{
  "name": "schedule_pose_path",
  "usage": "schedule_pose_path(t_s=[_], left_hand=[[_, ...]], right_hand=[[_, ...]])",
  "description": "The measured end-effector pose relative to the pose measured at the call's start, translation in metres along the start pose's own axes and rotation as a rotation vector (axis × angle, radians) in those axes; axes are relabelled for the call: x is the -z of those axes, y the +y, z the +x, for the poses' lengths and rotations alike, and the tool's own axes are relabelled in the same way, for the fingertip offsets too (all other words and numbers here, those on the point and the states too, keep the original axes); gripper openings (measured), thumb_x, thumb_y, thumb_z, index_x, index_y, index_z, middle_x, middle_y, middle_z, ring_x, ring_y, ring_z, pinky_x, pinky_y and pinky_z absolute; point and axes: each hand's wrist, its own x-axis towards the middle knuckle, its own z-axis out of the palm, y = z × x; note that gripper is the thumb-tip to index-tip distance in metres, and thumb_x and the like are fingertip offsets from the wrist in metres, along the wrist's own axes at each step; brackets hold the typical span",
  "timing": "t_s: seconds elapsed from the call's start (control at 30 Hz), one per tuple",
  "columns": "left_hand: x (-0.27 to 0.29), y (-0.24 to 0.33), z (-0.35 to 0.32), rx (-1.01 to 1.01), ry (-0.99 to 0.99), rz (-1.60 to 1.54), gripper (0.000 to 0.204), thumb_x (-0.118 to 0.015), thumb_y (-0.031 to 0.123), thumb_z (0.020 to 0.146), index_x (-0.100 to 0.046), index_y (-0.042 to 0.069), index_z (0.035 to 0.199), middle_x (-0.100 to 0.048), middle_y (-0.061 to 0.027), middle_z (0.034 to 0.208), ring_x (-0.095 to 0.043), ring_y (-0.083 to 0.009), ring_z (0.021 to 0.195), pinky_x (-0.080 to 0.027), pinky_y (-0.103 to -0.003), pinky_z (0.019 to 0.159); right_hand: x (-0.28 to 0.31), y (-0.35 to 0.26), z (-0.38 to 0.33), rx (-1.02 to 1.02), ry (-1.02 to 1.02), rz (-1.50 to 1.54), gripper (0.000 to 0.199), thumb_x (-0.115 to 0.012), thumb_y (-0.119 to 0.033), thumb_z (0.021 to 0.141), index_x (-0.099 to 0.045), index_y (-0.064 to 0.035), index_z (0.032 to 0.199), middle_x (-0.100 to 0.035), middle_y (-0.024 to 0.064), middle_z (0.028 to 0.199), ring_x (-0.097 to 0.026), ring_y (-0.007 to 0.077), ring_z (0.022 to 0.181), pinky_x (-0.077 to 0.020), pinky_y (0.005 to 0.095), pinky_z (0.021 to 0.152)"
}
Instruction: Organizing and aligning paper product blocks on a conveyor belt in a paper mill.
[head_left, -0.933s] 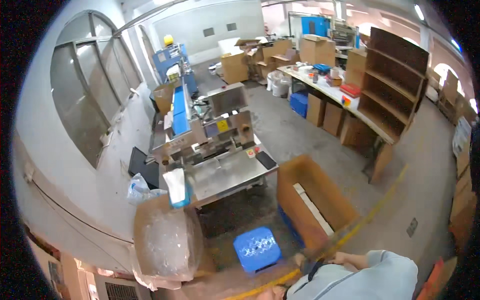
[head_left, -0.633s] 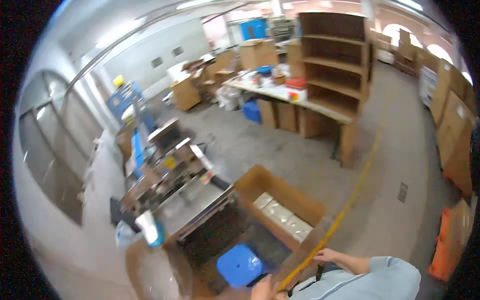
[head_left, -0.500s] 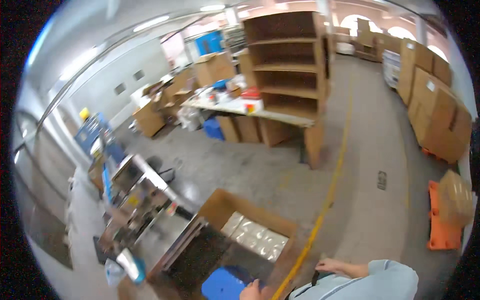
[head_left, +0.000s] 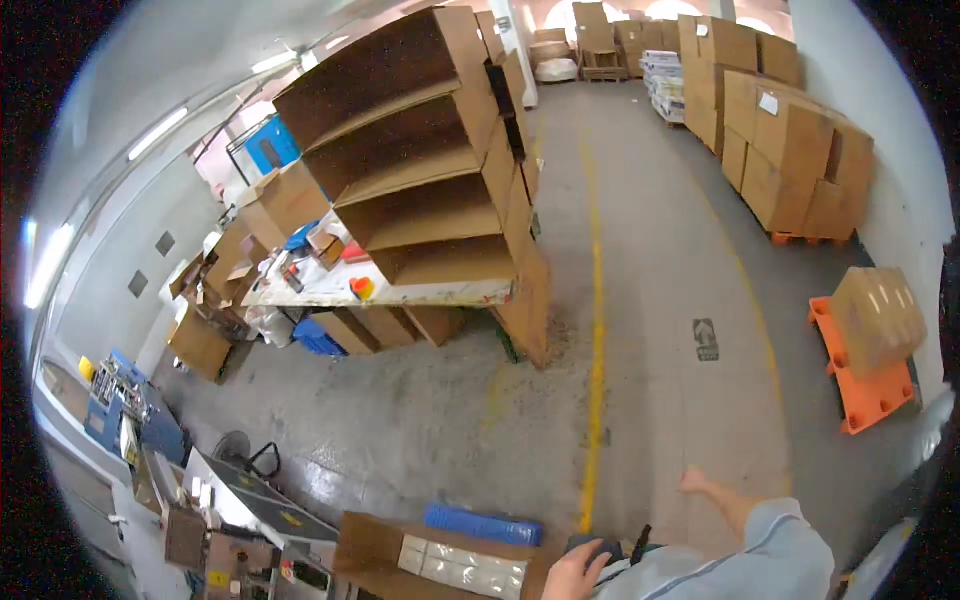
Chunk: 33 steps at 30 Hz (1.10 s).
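At the lower edge my left hand has its fingers apart and seems to hold nothing. Just beyond its fingertips is a dark grey rounded shape that I cannot make out. To its left stands an open cardboard box, holding several white wrapped packs. A blue plastic crate lies behind the box. My right hand is stretched out over the grey walkway, touching nothing that shows. Its fingers are small and blurred. A black strap-like piece shows by my light blue clothing.
A tall cardboard shelf stands on a cluttered table. Yellow lines border the walkway. Along the right are stacked cartons and a wrapped carton on an orange pallet. Machinery fills the lower left.
The view has swung to the right, so the box and machinery lie lower and farther left. My right hand has reached farther forward. My left hand has left the blue object's edge.
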Motion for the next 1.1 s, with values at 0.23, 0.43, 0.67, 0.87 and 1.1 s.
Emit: schedule_pose_path(t_s=[0.23,0.43,0.67,0.87,1.1], left_hand=[[0.099,-0.032,0.154,0.081,0.026,-0.225,0.029,-0.064,0.025,0.088,-0.067,-0.001,0.101,-0.067,-0.0231,0.085,-0.068,-0.0357,0.077,-0.052,-0.041,0.068],[0.244,-0.129,0.285,0.086,0.119,-0.111,0.031,-0.061,0.038,0.091,-0.068,0.008,0.09,-0.064,-0.0161,0.073,-0.064,-0.0338,0.066,-0.05,-0.043,0.06],[0.462,-0.197,0.372,-0.017,0.498,-0.052,0.035,-0.06,0.038,0.092,-0.061,0.006,0.077,-0.059,-0.019,0.062,-0.06,-0.0403,0.059,-0.047,-0.047,0.053],[0.602,-0.292,0.42,0.27,0.576,0.026,0.04,-0.057,0.042,0.093,-0.061,0.005,0.077,-0.061,-0.0189,0.064,-0.061,-0.0401,0.061,-0.048,-0.049,0.055],[0.767,-0.368,0.463,0.385,0.756,-0.006,0.037,-0.057,0.044,0.092,-0.064,0.007,0.087,-0.064,-0.0169,0.07,-0.063,-0.0397,0.065,-0.049,-0.049,0.059]], right_hand=[[0.06,-0.231,0.069,0.448,-0.343,-0.385,0.057,-0.063,-0.041,0.084,-0.056,-0.0031,0.126,-0.064,0.0188,0.116,-0.063,0.0267,0.1,-0.0505,0.0421,0.086],[0.232,-0.503,-0.078,0.526,-0.408,0.875,0.054,-0.059,-0.042,0.091,-0.053,-0.0066,0.131,-0.06,0.0139,0.126,-0.062,0.0283,0.107,-0.0473,0.0429,0.098],[0.163,-0.585,0.243,0.422,-0.288,0.191,0.049,-0.064,-0.032,0.089,-0.054,-0.0058,0.129,-0.063,0.0132,0.115,-0.065,0.0269,0.096,-0.0547,0.0427,0.081],[0.131,-0.802,0.466,0.053,-0.469,-0.167,0.041,-0.07,-0.031,0.083,-0.062,-0.0015,0.11,-0.066,0.0109,0.085,-0.066,0.0253,0.076,-0.0556,0.038,0.066],[0.075,-1.154,0.572,0.397,-0.493,-0.564,0.035,-0.071,-0.032,0.079,-0.07,0.0023,0.088,-0.063,0.0092,0.064,-0.063,0.0208,0.06,-0.0529,0.0337,0.059]])
